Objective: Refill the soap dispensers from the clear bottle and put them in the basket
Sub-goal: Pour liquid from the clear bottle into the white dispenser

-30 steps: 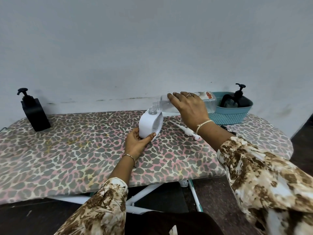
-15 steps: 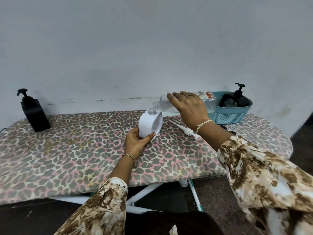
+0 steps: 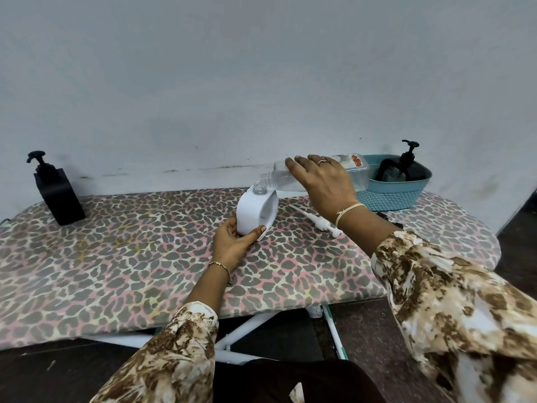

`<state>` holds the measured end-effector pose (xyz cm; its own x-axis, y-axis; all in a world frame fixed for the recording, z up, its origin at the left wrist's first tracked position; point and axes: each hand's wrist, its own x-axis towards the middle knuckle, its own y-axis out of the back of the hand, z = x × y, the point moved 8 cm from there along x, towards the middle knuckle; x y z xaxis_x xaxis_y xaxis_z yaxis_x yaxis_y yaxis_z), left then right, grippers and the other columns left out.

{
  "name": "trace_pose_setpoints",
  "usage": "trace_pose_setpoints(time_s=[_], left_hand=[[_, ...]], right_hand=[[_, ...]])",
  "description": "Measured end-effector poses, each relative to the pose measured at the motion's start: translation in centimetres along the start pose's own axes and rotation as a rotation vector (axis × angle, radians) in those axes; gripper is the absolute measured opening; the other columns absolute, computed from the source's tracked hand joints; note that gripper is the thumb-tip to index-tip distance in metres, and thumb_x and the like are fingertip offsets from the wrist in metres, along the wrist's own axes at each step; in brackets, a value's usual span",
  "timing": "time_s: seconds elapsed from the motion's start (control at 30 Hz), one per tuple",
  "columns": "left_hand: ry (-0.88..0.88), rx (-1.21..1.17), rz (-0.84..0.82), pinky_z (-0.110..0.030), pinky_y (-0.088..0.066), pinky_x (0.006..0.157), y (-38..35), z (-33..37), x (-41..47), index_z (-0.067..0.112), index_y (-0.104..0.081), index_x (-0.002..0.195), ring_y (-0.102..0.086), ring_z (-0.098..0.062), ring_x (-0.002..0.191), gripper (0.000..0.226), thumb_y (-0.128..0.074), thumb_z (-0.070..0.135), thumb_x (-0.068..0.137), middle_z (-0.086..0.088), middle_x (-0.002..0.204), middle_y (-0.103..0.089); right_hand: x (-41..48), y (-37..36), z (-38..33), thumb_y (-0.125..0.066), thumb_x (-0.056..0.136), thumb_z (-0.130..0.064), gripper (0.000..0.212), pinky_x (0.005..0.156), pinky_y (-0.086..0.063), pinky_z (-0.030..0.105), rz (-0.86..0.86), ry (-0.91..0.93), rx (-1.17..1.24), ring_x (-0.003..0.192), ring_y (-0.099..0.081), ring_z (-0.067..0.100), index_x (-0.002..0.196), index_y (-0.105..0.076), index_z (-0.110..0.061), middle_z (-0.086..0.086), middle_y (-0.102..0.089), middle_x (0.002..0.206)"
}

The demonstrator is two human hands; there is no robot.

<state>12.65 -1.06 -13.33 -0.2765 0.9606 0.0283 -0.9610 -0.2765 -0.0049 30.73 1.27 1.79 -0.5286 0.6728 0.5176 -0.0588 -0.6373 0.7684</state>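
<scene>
Right hand [image 3: 322,184] is wrapped over the top of the clear bottle [image 3: 356,176], fingers curled round its body, holding it almost level with the mouth dipped a little to the left. Left hand [image 3: 232,242] grips the base of the white dispenser [image 3: 252,213], thumb across the front, steadying it as it stands on the board.

From where I stand, the leopard-print ironing board [image 3: 116,257] takes up most of the scene, set against a pale wall. At its far right end sits the teal basket [image 3: 392,197], and a black pump dispenser [image 3: 414,170] is inside it, its pump head above the rim. At the far left end, well apart from everything else, a square black dispenser [image 3: 61,196] stands upright.

The bottle's open neck hangs just above the white dispenser's open neck, near the middle of the board. A little liquid lies along the bottle's lower side; I cannot tell whether any is running out. A white pump [image 3: 316,221] lies flat on the board between the white dispenser and the right wrist.
</scene>
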Motion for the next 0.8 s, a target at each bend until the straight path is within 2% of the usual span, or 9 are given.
trace_pose_setpoints(time_s=[0.2,0.4,0.67,0.8], left_hand=[[0.024,-0.012,0.004,-0.038,-0.060,0.068,0.05,-0.18,-0.02,0.004,-0.061,0.110,-0.071,-0.030,0.081,0.051,-0.086,0.016,0.068,-0.013,0.102,-0.071],[0.033,-0.018,0.004,-0.037,-0.060,0.067,0.08,-0.23,-0.03,0.005,-0.061,0.111,-0.072,-0.031,0.082,0.052,-0.086,0.016,0.067,-0.012,0.102,-0.071],[0.033,-0.011,0.002,-0.046,-0.059,0.073,0.05,-0.01,-0.17,0.004,-0.062,0.108,-0.071,-0.036,0.082,0.047,-0.086,0.015,0.068,-0.014,0.098,-0.072],[0.034,-0.011,0.004,-0.048,-0.059,0.076,0.10,-0.09,-0.02,0.003,-0.061,0.111,-0.072,-0.029,0.084,0.052,-0.086,0.015,0.067,-0.012,0.102,-0.071]], right_hand=[[0.02,-0.07,0.10,-0.064,0.076,0.003,0.059,0.086,-0.051,0.041,0.011,0.003,-0.001,0.108,-0.063,0.035,0.132,-0.053,-0.011,0.014,-0.064,0.125],[0.07,-0.30,0.10,-0.066,0.076,0.001,0.060,0.087,-0.051,0.042,0.008,0.008,-0.005,0.109,-0.063,0.035,0.133,-0.053,-0.011,0.015,-0.064,0.125],[0.04,-0.28,0.07,-0.065,0.076,0.003,0.059,0.088,-0.051,0.043,0.008,0.008,0.009,0.109,-0.063,0.037,0.133,-0.052,-0.010,0.017,-0.063,0.126],[0.09,-0.12,0.09,-0.062,0.078,0.003,0.057,0.089,-0.050,0.043,0.016,0.007,0.008,0.110,-0.062,0.037,0.133,-0.052,-0.010,0.016,-0.062,0.126]])
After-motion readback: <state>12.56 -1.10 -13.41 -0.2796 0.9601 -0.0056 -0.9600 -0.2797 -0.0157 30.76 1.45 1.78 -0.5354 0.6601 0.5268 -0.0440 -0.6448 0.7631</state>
